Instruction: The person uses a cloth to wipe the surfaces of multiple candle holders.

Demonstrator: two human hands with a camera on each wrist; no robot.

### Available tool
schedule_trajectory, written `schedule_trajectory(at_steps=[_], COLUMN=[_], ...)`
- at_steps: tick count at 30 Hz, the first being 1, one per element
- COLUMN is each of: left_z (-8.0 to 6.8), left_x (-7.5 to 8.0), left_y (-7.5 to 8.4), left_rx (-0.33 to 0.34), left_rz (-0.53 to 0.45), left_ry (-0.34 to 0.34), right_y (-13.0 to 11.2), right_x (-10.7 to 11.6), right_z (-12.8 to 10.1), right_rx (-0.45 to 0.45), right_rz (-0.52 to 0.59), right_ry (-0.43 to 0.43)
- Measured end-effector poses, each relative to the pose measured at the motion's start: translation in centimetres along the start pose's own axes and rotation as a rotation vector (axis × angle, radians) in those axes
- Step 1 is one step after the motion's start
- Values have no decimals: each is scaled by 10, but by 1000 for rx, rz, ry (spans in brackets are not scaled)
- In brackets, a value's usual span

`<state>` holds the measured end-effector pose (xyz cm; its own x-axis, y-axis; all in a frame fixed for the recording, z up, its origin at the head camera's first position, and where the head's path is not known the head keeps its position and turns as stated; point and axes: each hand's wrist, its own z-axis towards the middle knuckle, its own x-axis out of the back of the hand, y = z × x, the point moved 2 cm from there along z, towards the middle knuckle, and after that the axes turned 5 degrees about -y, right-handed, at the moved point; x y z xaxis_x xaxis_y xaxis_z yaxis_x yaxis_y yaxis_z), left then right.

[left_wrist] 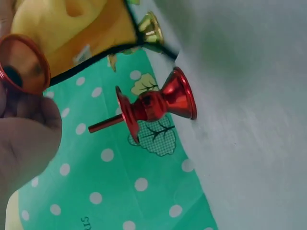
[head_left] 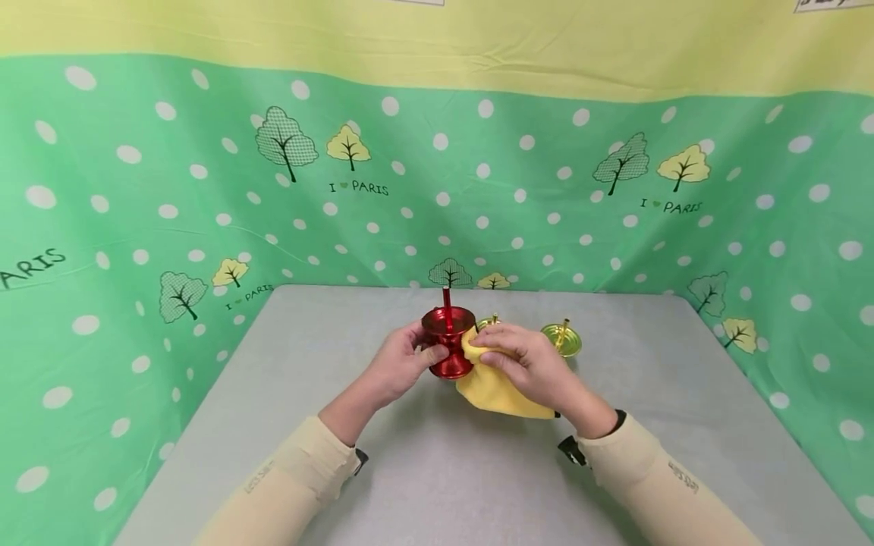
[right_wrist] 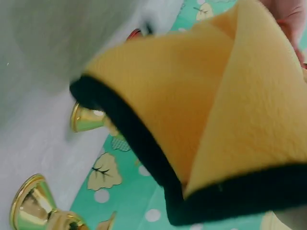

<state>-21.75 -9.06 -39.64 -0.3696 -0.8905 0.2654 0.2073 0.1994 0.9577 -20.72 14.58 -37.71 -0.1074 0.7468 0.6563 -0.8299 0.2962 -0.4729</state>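
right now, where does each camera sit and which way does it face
Head: above the hands, facing forward and down at the table; shows both sleeves, the left hand gripping a red holder, and the right hand holding a cloth against it.
Left wrist: low by that hand, facing across the table to a second red holder; fingers show.
Right wrist: close under the cloth, facing gold holders; a fingertip shows.
Shared: the cloth is in all three.

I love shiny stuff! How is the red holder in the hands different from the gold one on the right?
The red holder is red; the gold holder is yellow-gold. The left hand grips the red holder, yellow cloth against it; the gold holder stands alone, untouched. Both are shiny.
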Motion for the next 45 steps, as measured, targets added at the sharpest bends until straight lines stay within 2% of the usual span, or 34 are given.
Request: schedule_trajectory(at_steps=[2,4,10,12,17,19,22,25,30,34,37,42,45], left_z=[0,0,-3,-3,-1,0,0,0,1,-1,-2,-3,-4], left_x=[0,1,-1,-2,-2,-3,-5,-6,-6,-4,-3,-1,0], left_y=[-1,-2,1,2,2,3,4,5,3,2,2,1,0], left_rx=[-8,-20,-51,-49,5,24,34,25,19,-6,-31,-70,-87], left_rz=[18,23,17,33,37,22,5,10,13,-26,-54,-73,-121], left_ry=[41,53,-49,-43,71,84,69,53,45,-21,-85,-113,-165], right_y=[-2,-2,4,2,-10,-13,-14,-12,-14,-12,-8,-6,-3], right_x=[-3,-5,-5,-6,-14,-16,-14,-11,-11,-9,-7,-7,-6], right_z=[0,1,-4,-8,-10,-8,-7,-8,-11,-10,-12,-15,-15], right_rx=[51,63,-75,-41,154,164,80,-3,65,7,-50,-59,-162], right_rz=[7,7,-77,-75,-111,-154,-217,-228,-207,-205,-167,-45,57], right_ry=[1,1,18,29,44,49,80,85,52,54,37,-7,-55])
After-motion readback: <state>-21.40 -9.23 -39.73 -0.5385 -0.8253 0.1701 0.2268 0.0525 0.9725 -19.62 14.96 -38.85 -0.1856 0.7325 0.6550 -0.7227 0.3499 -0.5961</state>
